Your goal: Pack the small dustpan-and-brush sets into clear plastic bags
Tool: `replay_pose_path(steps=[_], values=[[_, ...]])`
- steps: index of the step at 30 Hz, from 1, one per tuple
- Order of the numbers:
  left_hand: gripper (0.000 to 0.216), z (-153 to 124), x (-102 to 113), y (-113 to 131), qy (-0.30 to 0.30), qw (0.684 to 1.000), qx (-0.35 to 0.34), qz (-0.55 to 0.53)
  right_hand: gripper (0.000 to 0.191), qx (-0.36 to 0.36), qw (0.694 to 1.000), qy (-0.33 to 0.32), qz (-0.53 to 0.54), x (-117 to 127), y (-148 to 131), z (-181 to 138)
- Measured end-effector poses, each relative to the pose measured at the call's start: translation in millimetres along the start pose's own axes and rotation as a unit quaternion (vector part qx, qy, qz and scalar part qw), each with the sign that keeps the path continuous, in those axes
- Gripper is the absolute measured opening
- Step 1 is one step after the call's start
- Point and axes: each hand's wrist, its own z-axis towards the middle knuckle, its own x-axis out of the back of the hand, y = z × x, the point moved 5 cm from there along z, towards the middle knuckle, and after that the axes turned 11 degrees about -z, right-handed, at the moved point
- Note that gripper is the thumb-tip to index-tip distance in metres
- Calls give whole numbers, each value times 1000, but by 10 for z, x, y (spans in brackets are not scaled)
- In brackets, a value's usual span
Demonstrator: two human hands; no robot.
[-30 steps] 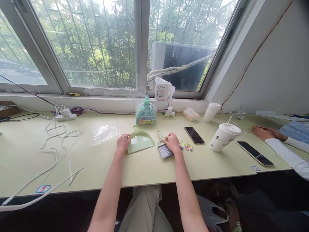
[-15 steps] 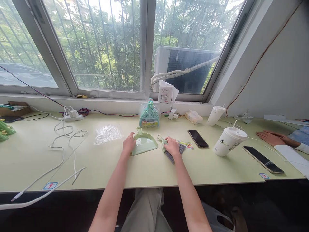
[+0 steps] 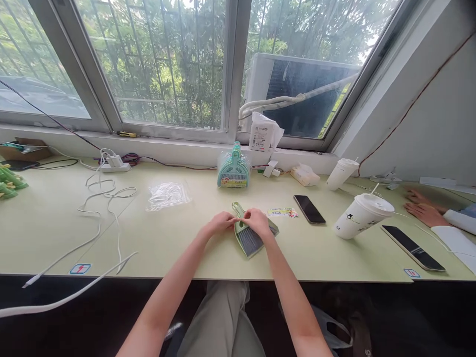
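A small green hand brush [image 3: 250, 241] with grey bristles lies on the pale green dustpan [image 3: 274, 228], their handles together and pointing toward the window. My left hand [image 3: 222, 221] is closed at the left side of the pair, its fingertips at the base of the handles. From the right, my right hand [image 3: 257, 221] grips the brush near its neck, and the two hands' fingertips meet there. My hands cover part of the brush and the pan. Beside them on the right lies a printed label card [image 3: 281, 212].
Several packed brush-and-dustpan sets [image 3: 233, 171] stand by the sill. A clear plastic bag [image 3: 168, 195] and white cables [image 3: 98, 218] lie left. To the right are a phone [image 3: 309, 209], a lidded cup [image 3: 362, 215], another phone [image 3: 412, 247] and another person's hands [image 3: 424, 210].
The dustpan has moved right and turned, and the brush now lies on it. My left hand has come right, beside my right hand. The label card is now uncovered.
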Motion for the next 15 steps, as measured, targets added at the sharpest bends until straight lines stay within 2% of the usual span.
replay_pose_path(steps=[1,2,5,7,9,12,15], values=[[49,17,-14,31,-6,1000,-16,-11,7,4,1000,-6,-18,-18,-20,9],[46,35,15,44,15,999,-30,-4,5,1,1000,-2,-30,-22,-23,22],[23,67,206,28,139,985,-81,62,9,-11,1000,9,-23,-23,9,70],[37,74,265,7,184,970,-126,101,13,-2,1000,-8,11,-50,9,89],[43,93,219,-20,165,966,-157,125,13,14,999,-24,41,-81,-22,91],[34,119,104,-57,118,971,-152,141,12,30,999,-14,39,-93,-86,79],[35,112,71,-36,114,971,-156,142,11,29,999,-5,24,-90,-122,79]])
